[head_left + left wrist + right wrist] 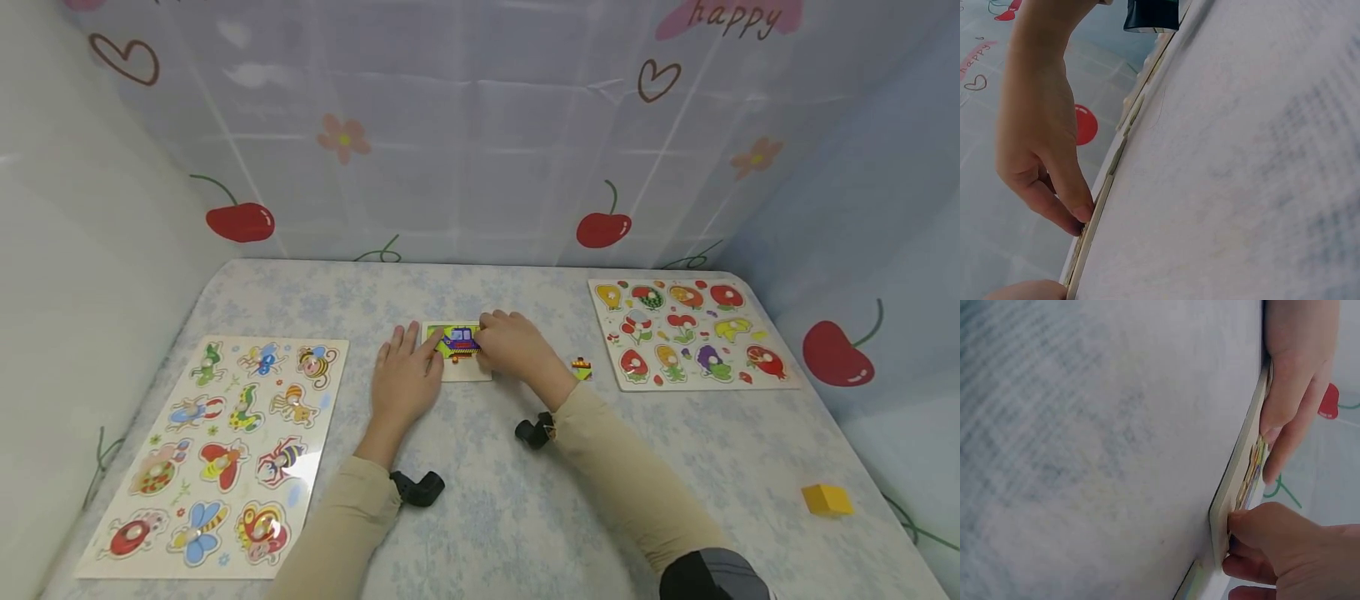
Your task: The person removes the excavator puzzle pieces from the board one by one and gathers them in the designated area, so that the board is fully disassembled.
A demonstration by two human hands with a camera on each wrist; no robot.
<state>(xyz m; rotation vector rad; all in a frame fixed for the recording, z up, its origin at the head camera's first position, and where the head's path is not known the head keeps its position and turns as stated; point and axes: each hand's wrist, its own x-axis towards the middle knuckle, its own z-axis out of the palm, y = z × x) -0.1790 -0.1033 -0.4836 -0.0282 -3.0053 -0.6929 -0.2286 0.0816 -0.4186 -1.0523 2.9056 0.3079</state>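
A small wooden puzzle board [468,375] lies mid-table with a purple vehicle picture [461,340] on a green ground. My left hand [405,379] lies over its left edge, fingers extended, one fingertip on the picture's left side. At the right side my right hand [517,346] has its fingers bent, thumb and fingertips at the board's edge region; in the right wrist view, that hand [1291,550] pinches something at the picture's end, mostly hidden by the fingers. A loose puzzle piece [581,369] lies right of the board, near the right wrist.
An insect puzzle board [187,442] occupies the left of the table. A fruit puzzle board [693,337] lies at the back right. The yellow block [827,500] is near the right edge. A printed curtain [465,167] hangs behind the table.
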